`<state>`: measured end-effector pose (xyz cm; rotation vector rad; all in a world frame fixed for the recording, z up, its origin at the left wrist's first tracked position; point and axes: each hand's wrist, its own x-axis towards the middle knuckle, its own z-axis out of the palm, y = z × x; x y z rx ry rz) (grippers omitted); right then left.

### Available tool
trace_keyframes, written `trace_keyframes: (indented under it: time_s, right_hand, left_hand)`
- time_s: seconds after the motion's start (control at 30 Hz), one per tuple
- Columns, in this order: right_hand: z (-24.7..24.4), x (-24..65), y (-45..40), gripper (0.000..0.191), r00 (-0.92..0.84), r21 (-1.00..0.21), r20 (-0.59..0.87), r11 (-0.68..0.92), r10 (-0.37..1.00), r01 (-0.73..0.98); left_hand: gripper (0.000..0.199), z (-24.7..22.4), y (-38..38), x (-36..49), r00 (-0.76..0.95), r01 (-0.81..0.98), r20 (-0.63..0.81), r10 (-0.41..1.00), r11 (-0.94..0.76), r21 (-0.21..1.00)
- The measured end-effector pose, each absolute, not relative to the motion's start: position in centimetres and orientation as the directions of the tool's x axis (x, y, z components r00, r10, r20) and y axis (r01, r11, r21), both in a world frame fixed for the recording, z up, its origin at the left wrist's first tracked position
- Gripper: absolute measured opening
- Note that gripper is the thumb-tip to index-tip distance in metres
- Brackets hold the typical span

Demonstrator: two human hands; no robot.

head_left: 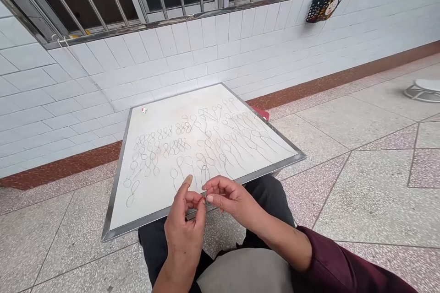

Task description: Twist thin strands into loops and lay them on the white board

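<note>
Both hands meet just over the near edge of a white table with a grey metal rim. Between them stands a thin wire loop, its oval end pointing up and away from me. My left hand pinches the wire's lower part between thumb and forefinger. With thumb and fingertips closed, my right hand grips the same wire slightly higher. Several single-loop wires with long tails lie on the right half of the tabletop. On the left lie several figure-eight wires in rows.
A small white and red object sits at the table's far left corner. Behind it rises a white tiled wall with barred windows, where a black patterned basket hangs. A white stool stands on the floor at far right.
</note>
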<state>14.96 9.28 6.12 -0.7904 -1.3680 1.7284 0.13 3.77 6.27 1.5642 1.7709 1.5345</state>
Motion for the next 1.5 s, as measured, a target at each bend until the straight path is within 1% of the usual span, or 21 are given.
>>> trace_keyframes:
  time_s: [0.07, 0.13, 0.2, 0.23, 0.3, 0.4, 0.53, 0.6, 0.63, 0.7, 0.8, 0.83, 0.9, 1.0, 1.13, 1.2, 1.33, 1.43, 1.5]
  right_hand:
    - [6.3, 15.1, 9.0, 0.031, -0.505, -0.967, 0.008, -0.122, 0.863, -0.223]
    - [6.4, 15.1, 8.7, 0.031, -0.518, -0.96, 0.021, -0.128, 0.855, -0.25]
    - [6.4, 15.2, 8.5, 0.03, -0.526, -0.954, 0.034, -0.13, 0.85, -0.271]
    - [6.3, 15.2, 8.4, 0.029, -0.527, -0.952, 0.038, -0.13, 0.849, -0.277]
    - [6.2, 15.3, 8.1, 0.026, -0.524, -0.95, 0.041, -0.13, 0.851, -0.285]
    - [6.0, 15.6, 7.9, 0.024, -0.525, -0.944, 0.04, -0.141, 0.85, -0.3]
    - [5.5, 16.1, 7.7, 0.02, -0.521, -0.911, 0.03, -0.192, 0.853, -0.366]
    - [5.2, 16.4, 7.7, 0.018, -0.515, -0.892, 0.009, -0.226, 0.857, -0.392]
    - [5.1, 16.4, 7.7, 0.018, -0.51, -0.885, -0.002, -0.239, 0.86, -0.399]
    - [4.9, 16.6, 7.7, 0.018, -0.495, -0.875, -0.023, -0.257, 0.869, -0.41]
    - [4.7, 16.6, 7.4, 0.02, -0.47, -0.861, -0.058, -0.282, 0.881, -0.423]
    - [4.7, 16.6, 7.4, 0.021, -0.47, -0.858, -0.073, -0.295, 0.88, -0.42]
    - [4.6, 16.7, 7.2, 0.024, -0.485, -0.852, -0.102, -0.328, 0.868, -0.407]
    - [4.2, 16.7, 6.9, 0.027, -0.495, -0.817, -0.16, -0.396, 0.854, -0.419]
    - [3.5, 16.2, 6.5, 0.03, -0.412, -0.674, -0.293, -0.492, 0.863, -0.551]
    - [3.1, 15.8, 6.2, 0.032, -0.382, -0.618, -0.333, -0.506, 0.862, -0.602]
    - [2.5, 15.1, 5.4, 0.031, -0.374, -0.597, -0.3, -0.479, 0.877, -0.644]
    - [2.2, 15.0, 5.1, 0.03, -0.37, -0.632, -0.268, -0.452, 0.889, -0.63]
    - [1.9, 15.3, 5.2, 0.029, -0.379, -0.703, -0.218, -0.414, 0.899, -0.578]
  left_hand:
    - [0.05, 6.2, 3.5, 0.1, -0.277, 0.623, 0.519, 0.808, -0.26, 0.738]
    - [0.051, 6.1, 3.2, -0.1, -0.175, 0.732, 0.642, 0.746, -0.337, 0.592]
    - [0.056, 6.3, 2.9, -0.3, -0.067, 0.796, 0.721, 0.69, -0.399, 0.455]
    - [0.06, 6.5, 2.7, -0.4, -0.022, 0.809, 0.74, 0.672, -0.423, 0.408]
    - [0.065, 7.0, 2.3, -0.5, 0.043, 0.816, 0.751, 0.659, -0.456, 0.355]
    - [0.068, 7.7, 1.9, -0.6, 0.103, 0.813, 0.725, 0.681, -0.477, 0.333]
    - [0.075, 8.0, 1.7, -0.7, 0.188, 0.794, 0.701, 0.687, -0.527, 0.303]
    - [0.074, 7.9, 1.6, -0.7, 0.167, 0.772, 0.687, 0.707, -0.527, 0.355]
    - [0.071, 7.7, 1.6, -0.6, 0.12, 0.758, 0.673, 0.73, -0.506, 0.413]
    - [0.061, 7.4, 1.4, -0.5, -0.038, 0.704, 0.613, 0.789, -0.415, 0.577]
    - [0.047, 7.0, 1.3, -0.4, -0.27, 0.507, 0.405, 0.873, -0.229, 0.831]
    - [0.046, 7.0, 1.2, -0.4, -0.312, 0.428, 0.332, 0.89, -0.181, 0.886]
    - [0.045, 7.1, 1.2, -0.4, -0.352, 0.295, 0.225, 0.909, -0.12, 0.948]
    - [0.048, 7.2, 1.3, -0.3, -0.384, 0.16, 0.159, 0.909, -0.104, 0.982]
    - [0.064, 6.1, 1.7, 0.4, -0.363, -0.058, 0.185, 0.913, -0.22, 0.974]
    - [0.068, 5.3, 1.9, 1.2, -0.354, -0.118, 0.156, 0.922, -0.21, 0.971]
    - [0.048, 4.1, 2.4, 3.0, -0.374, -0.178, -0.012, 0.927, -0.059, 0.982]
    - [0.039, 3.9, 2.7, 3.7, -0.426, -0.173, -0.023, 0.904, -0.057, 0.983]
    - [0.036, 4.1, 2.7, 3.7, -0.451, -0.135, -0.005, 0.893, -0.062, 0.989]
